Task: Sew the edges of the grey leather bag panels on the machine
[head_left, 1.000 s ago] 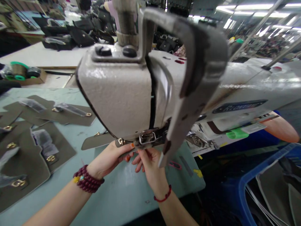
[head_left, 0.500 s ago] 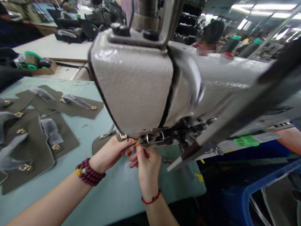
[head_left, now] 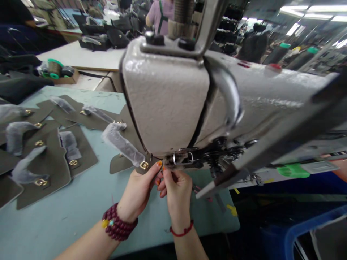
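The sewing machine head hides the needle — just above both pinching hands' fingertips — and the olive piece's far end.

This is a factory sewing floor where bags are made. A heavy industrial sewing machine stands on a pale green table, and many cut olive-grey panels with gold buckles, some wrapped in plastic film, lie spread across it. Finished black bags crowd a white table behind, beside a box of thread spools. Long rows of ceiling strip lights run over further workstations, where another person stands.
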A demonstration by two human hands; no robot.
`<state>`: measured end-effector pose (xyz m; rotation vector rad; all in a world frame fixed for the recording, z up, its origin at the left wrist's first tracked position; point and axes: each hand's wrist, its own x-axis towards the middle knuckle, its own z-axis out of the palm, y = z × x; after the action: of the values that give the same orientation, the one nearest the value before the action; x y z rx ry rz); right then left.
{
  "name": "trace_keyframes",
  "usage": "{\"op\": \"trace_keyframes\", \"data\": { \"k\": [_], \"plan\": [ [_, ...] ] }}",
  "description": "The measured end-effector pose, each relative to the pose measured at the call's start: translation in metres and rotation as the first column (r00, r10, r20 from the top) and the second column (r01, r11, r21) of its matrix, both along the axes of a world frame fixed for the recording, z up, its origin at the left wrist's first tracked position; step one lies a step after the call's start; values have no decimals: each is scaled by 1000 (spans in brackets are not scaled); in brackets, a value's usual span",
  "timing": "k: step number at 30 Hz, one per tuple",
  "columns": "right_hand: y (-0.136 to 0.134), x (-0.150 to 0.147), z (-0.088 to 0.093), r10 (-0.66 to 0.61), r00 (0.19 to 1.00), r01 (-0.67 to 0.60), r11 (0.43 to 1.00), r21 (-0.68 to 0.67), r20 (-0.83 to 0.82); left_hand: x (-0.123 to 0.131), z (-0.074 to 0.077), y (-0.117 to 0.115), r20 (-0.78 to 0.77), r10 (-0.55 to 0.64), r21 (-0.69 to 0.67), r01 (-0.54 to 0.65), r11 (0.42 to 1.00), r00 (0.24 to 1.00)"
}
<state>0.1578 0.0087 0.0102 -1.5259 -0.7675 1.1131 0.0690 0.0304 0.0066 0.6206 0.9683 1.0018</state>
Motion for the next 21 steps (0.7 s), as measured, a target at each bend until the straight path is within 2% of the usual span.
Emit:
{"op": "trace_keyframes", "data": {
  "k": [7,12,15,18,21],
  "plan": [
    [0,16,3,100,990,-99,995,-8,104,23,0,-17,38,212,-17,-212,977,977],
    [3,34,8,197,925,-225,973,51,324,42,-7,-29,-70,437,34,-436,899,897],
    [7,45,9,222,840,-290,955,64,494,56,-7,-34,-88,487,33,-486,873,869],
    [7,55,11,214,794,-312,947,79,568,67,-5,-38,-6,529,-2,-529,849,849],
    [-7,67,13,185,750,-314,945,96,635,72,-5,-43,97,536,-88,-530,844,838]
  ]
}}
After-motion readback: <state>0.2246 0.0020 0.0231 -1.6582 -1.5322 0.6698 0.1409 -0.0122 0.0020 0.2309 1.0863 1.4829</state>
